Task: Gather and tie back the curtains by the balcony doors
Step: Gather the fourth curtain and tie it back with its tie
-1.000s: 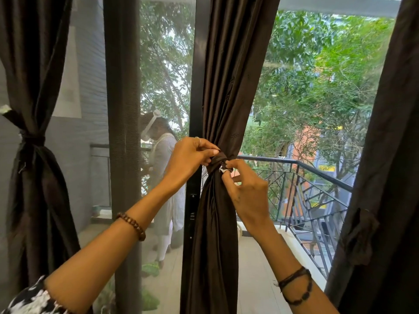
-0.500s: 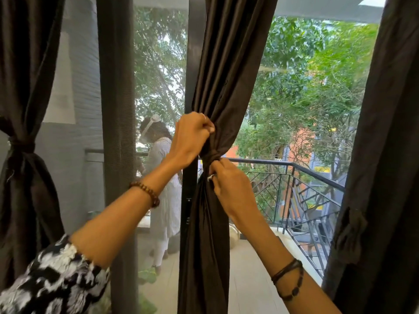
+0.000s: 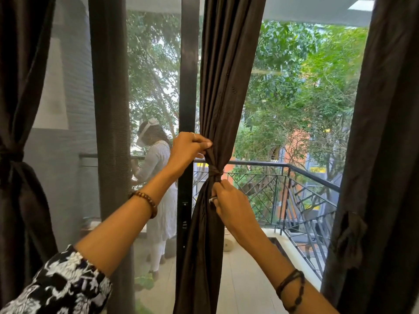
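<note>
At the door frame, middle curtain (image 3: pixel 223 91) hangs vertical, knot (image 3: pixel 215 172) mid-height. Left hand (image 3: pixel 189 147) pinches fabric just above the knot, right hand (image 3: pixel 230 201) grips just below; opposed pull along the drape should cinch it.

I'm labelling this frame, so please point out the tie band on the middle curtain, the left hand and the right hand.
tie band (image 3: pixel 215 172), head view, on the knot.
left hand (image 3: pixel 189 148), head view, middle of the hand.
right hand (image 3: pixel 229 201), head view, middle of the hand.
</note>
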